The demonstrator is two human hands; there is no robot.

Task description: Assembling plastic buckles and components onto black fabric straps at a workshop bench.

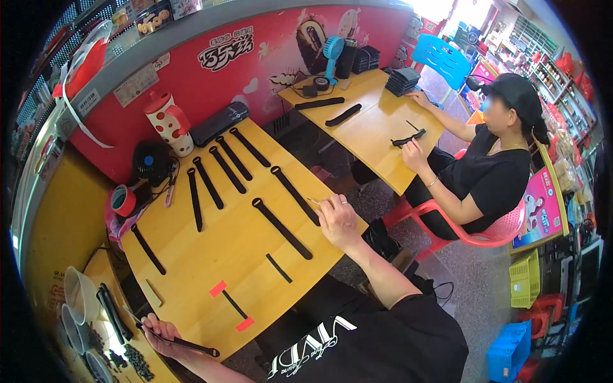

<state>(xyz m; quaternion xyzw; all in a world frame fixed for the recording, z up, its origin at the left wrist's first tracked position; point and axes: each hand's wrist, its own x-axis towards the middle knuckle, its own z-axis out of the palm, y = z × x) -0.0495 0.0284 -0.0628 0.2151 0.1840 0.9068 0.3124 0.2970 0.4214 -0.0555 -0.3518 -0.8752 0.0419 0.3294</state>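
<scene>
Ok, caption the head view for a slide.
Left hand holding a flat black strap; looped black straps on a yellow rectangular table.

Yellow wooden tabletop [204, 255]: looped black straps [282, 228] laid out singly, five roughly parallel toward the back, two toward the right, one at the left edge. Near edge: short thin black strip [279, 268]; another black strip [235, 306], red tape [244, 324] at both ends. Back edge: dark case [220, 124], red-dotted white tumbler [169, 124] standing.
</scene>
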